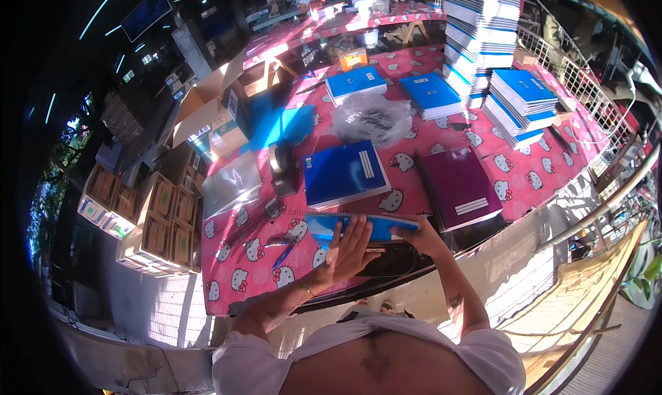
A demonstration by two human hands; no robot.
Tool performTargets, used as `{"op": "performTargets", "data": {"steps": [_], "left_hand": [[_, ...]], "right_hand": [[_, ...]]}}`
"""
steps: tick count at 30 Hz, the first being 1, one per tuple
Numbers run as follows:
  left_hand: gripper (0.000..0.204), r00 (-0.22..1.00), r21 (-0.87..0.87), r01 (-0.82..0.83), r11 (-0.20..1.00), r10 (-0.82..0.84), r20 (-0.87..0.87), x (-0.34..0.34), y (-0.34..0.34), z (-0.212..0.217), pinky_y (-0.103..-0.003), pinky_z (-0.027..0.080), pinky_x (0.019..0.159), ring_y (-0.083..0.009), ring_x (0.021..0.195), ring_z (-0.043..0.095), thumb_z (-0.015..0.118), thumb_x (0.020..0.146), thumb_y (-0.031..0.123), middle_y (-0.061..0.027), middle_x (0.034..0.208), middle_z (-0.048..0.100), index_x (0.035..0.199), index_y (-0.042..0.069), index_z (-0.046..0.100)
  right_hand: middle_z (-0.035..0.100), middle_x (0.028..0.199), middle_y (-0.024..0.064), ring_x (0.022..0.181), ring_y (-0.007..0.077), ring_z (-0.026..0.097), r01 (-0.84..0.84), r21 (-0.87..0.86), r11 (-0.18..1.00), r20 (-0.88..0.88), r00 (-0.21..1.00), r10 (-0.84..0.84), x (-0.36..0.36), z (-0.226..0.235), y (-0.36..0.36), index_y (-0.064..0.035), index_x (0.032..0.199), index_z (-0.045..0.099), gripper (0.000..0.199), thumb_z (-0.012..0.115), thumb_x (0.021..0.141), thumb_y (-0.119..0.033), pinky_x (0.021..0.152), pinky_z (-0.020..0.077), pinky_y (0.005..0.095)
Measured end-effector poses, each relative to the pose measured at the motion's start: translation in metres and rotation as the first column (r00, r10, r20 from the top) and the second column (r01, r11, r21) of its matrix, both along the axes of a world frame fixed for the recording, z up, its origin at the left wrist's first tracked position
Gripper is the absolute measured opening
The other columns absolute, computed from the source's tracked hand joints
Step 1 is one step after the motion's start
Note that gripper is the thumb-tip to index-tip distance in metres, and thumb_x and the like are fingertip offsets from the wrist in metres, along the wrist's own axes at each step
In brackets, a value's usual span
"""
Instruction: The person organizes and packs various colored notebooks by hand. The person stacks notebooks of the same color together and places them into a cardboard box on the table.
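A blue spiral notebook (pixel 324 224) lies at the near edge of a table covered in a pink cat-print cloth (pixel 524 167). My left hand (pixel 352 249) rests flat on the notebook with its fingers spread. My right hand (pixel 422 235) grips the notebook's right end. Just beyond lie a stack of dark blue notebooks (pixel 343 173) and a stack of purple notebooks (pixel 460 186).
A tape dispenser (pixel 281 166) and clear plastic sleeves (pixel 231 182) sit to the left, a crumpled plastic bag (pixel 371 117) behind. Tall stacks of blue-and-white notebooks (pixel 483 36) stand at the back right. Cardboard boxes (pixel 162 215) are piled left of the table. A blue pen (pixel 283 255) lies near my left hand.
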State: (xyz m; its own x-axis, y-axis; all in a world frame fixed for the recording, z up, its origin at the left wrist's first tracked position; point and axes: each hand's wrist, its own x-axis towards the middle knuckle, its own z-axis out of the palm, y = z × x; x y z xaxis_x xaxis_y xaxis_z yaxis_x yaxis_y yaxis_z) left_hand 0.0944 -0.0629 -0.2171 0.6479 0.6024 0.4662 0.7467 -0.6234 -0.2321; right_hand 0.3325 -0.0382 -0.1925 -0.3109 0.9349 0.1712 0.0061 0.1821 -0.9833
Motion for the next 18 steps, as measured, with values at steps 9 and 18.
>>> {"op": "performTargets", "data": {"steps": [9, 18], "left_hand": [[0.078, 0.985, 0.059, -0.012, 0.998, 0.001, 0.174, 0.015, 0.042, 0.021, -0.06, 0.018, 0.117, -0.0374, 0.149, 0.025, 0.045, 0.098, 0.053, -0.0271, 0.157, 0.029, 0.147, -0.007, 0.036], [0.08, 0.982, 0.023, -0.055, 0.998, 0.05, 0.18, 0.044, 0.067, 0.062, -0.061, 0.013, 0.117, -0.0439, 0.147, 0.025, 0.036, 0.101, 0.055, -0.0329, 0.153, 0.031, 0.147, -0.011, 0.032]], "right_hand": [[0.071, 0.103, 0.0085, 0.093, 0.0123, 0.062, 0.002, -0.033, 0.999, 0.043, 0.999, -0.001, 0.007, -0.005, 0.007, 0.0006, 0.121, 0.067, 0.034, 0.072, 0.089, -0.01, 0.085, 0.0502, 0.03], [0.073, 0.106, 0.0107, 0.096, 0.0134, 0.065, 0.056, 0.036, 0.998, 0.082, 0.995, -0.059, 0.002, -0.027, 0.002, -0.0004, 0.123, 0.065, 0.035, 0.07, 0.089, -0.006, 0.086, 0.051, 0.0315]]}}
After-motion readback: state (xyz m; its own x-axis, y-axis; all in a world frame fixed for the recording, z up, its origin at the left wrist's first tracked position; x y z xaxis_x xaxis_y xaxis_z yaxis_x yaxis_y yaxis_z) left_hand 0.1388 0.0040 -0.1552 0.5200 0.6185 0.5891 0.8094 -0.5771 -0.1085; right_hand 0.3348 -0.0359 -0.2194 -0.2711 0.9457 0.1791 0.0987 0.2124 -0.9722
